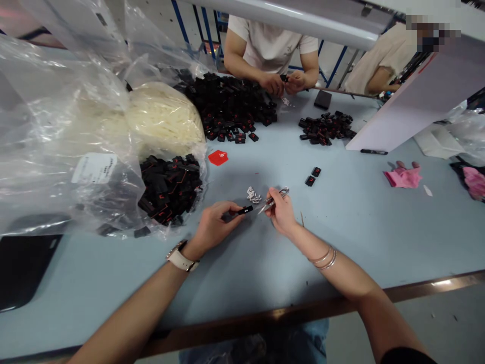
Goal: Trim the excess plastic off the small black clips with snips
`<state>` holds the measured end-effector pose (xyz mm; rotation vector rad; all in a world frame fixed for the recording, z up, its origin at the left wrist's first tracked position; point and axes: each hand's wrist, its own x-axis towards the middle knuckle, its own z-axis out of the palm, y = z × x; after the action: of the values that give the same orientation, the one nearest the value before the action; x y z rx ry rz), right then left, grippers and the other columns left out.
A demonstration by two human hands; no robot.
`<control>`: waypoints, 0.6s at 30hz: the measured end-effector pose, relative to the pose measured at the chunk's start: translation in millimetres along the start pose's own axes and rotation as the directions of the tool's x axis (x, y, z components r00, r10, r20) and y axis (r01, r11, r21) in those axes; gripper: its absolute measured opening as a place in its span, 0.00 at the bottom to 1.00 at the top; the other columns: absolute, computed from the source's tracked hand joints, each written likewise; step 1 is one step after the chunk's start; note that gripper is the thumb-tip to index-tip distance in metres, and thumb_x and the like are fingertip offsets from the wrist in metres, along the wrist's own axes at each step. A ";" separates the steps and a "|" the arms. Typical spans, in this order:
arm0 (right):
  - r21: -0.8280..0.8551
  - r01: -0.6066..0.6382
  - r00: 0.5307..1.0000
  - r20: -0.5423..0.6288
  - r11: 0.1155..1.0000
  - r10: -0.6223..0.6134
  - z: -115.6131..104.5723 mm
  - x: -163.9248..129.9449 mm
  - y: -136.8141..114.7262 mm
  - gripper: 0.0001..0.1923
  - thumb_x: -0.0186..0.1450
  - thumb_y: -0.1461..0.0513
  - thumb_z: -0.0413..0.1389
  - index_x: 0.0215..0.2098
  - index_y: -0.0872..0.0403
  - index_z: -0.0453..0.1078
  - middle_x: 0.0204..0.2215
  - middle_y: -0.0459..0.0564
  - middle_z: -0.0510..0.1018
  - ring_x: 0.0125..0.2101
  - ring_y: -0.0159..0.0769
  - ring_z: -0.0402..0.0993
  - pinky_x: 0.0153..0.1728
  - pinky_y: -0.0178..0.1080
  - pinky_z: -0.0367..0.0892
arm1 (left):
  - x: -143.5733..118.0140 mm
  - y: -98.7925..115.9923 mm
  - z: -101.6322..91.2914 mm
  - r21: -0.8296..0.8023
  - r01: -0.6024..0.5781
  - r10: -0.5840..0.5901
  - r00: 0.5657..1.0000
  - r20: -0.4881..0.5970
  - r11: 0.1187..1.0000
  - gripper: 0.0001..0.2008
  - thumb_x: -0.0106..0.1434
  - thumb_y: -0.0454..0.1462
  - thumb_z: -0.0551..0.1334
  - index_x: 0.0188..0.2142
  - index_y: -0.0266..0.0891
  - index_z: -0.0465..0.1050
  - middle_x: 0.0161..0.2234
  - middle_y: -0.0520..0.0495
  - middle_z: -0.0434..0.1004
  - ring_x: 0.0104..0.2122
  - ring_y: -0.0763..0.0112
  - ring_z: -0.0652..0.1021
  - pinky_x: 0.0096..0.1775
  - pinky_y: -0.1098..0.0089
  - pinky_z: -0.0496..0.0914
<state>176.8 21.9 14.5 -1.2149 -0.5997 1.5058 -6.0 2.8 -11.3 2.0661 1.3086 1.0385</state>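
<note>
Between the thumb and fingers of my left hand (216,225) is a small black plastic part (247,209), its end facing right. My right hand (281,212) grips a pair of silvery metal thread snips (271,201), whose pointed tips aim down and left, close to the black part. Whether the tips touch it I cannot tell. Just beyond both hands lies a little heap of tiny white pieces (253,195). Two black parts with red marks (313,176) rest on the table to the right of my right hand.
Clear plastic bags (102,126) fill the left, one spilling black parts (168,187). Farther back are a large pile of black parts (231,101) and a smaller one (326,127). A co-worker's hands (282,83) work opposite. A white panel (409,101) and pink glove (403,175) are right.
</note>
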 end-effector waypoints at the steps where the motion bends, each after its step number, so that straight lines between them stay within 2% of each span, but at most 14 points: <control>1: -0.001 0.000 1.000 0.004 1.000 0.000 0.1 -0.2 0.2 0.19 0.53 0.49 0.59 0.18 0.53 0.61 0.08 0.37 0.62 0.08 0.22 0.56 0.09 0.27 0.51 | -0.2 -0.6 0.3 -0.001 0.014 -0.014 1.000 -0.001 1.000 0.06 0.58 0.41 0.63 0.33 0.41 0.75 0.29 0.47 0.80 0.28 0.67 0.78 0.28 0.69 0.71; 9: 0.031 0.005 1.000 -0.003 1.000 -0.005 -1.1 1.4 2.7 0.20 0.50 0.48 0.62 0.19 0.54 0.63 0.08 0.37 0.64 0.08 0.22 0.57 0.08 0.26 0.51 | 0.6 -0.3 0.3 -0.006 0.169 -0.169 0.986 0.007 0.986 0.07 0.56 0.42 0.64 0.32 0.42 0.75 0.31 0.49 0.81 0.29 0.66 0.79 0.32 0.68 0.72; 13: 0.019 0.035 0.999 0.017 0.999 -0.036 -3.3 2.1 6.4 0.21 0.51 0.47 0.62 0.20 0.54 0.63 0.09 0.37 0.64 0.08 0.22 0.58 0.08 0.26 0.52 | 1.6 1.7 -0.3 -0.037 0.171 -0.171 0.985 0.015 0.985 0.07 0.56 0.42 0.64 0.32 0.42 0.74 0.30 0.49 0.81 0.29 0.66 0.78 0.31 0.68 0.71; 18: -0.099 0.145 0.988 0.076 0.984 -0.138 -4.2 -1.1 12.9 0.23 0.52 0.43 0.60 0.24 0.54 0.64 0.11 0.38 0.67 0.09 0.25 0.63 0.10 0.28 0.57 | 1.8 2.8 0.2 0.011 0.155 -0.154 0.988 -0.014 0.988 0.07 0.56 0.41 0.64 0.30 0.41 0.74 0.27 0.50 0.79 0.25 0.69 0.76 0.28 0.70 0.68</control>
<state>175.2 15.9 2.4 -1.1774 -0.8031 1.4155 -3.9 3.2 -8.8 1.9342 1.4590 0.9796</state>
